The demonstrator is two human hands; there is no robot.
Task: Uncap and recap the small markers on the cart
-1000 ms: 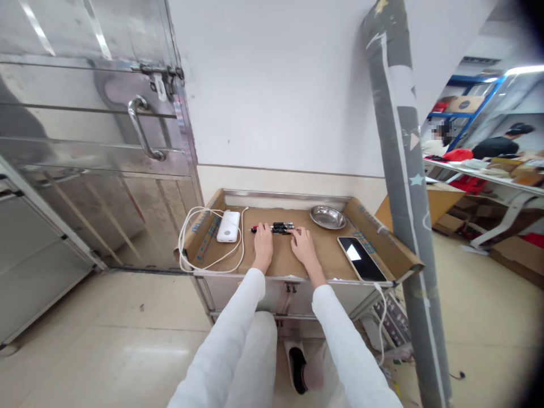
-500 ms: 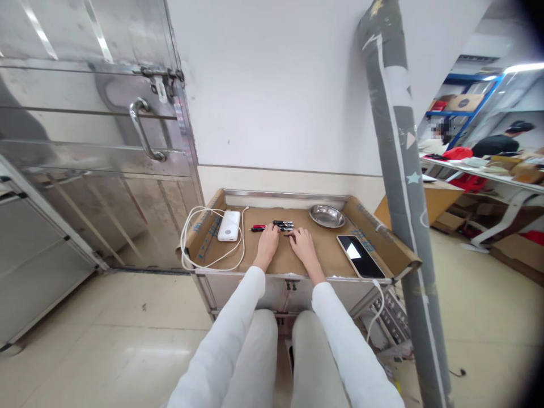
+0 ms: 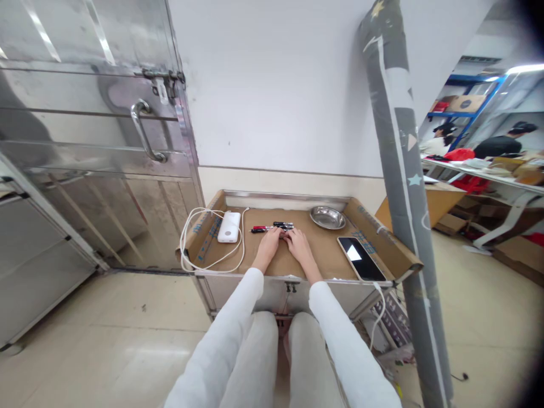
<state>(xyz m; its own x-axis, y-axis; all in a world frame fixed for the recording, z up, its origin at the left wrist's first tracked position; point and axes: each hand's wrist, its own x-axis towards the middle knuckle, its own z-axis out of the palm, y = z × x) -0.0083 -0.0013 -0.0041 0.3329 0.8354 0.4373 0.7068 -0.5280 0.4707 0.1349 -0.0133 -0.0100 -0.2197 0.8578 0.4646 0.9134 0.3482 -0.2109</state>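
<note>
Several black pens (image 3: 283, 224) and a red-and-black pen (image 3: 258, 229) lie close together on the brown-paper-covered cabinet top (image 3: 263, 215). My left hand (image 3: 269, 245) is at the near side of the pens, its fingers bent and pressed together. My right hand (image 3: 298, 249) is beside it, fingertips almost meeting those of my left hand, also closed. What lies under or between the fingertips is too small and covered to name.
A white power bank (image 3: 229, 227) with a looped white cable (image 3: 184, 241) is on the left. A round metal dish (image 3: 327, 217) stands back right, a phone (image 3: 362, 258) front right. A tall grey roll (image 3: 399, 141) leans at right; two people sit beyond.
My right hand has moved slightly left, so its fingertips now come close to my left hand's. My left hand has shifted only a little; the pens look much the same.
</note>
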